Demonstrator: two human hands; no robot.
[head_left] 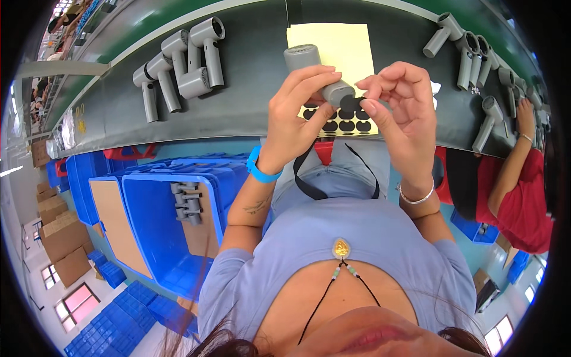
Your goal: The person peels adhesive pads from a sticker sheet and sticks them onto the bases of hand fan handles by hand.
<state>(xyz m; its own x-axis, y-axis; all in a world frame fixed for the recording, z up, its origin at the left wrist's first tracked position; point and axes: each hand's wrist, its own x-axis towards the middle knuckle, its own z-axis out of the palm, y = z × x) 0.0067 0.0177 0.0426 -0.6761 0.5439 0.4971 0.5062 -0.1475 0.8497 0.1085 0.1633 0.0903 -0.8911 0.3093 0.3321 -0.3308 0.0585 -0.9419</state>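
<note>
My left hand [297, 107] is closed round the handle of a grey hair dryer [302, 58], its round vented head pointing away to the upper left and its handle end toward my right hand. My right hand [405, 104] is pinched, thumb and forefinger at a small black round sticker [348, 103], right against the handle's end. Whether the sticker touches the handle, I cannot tell. Beneath both lies a pale yellow sheet [351, 44] bearing rows of black stickers [346, 125], partly hidden by the hands and the dryer.
Several grey hair dryers [176, 47] lie together on the dark worktable [253, 53] at left, more [470, 53] at right. A co-worker's arm [511, 163] reaches onto the table at far right. Below the left edge stands a blue crate [143, 220] with dryers and cardboard inside.
</note>
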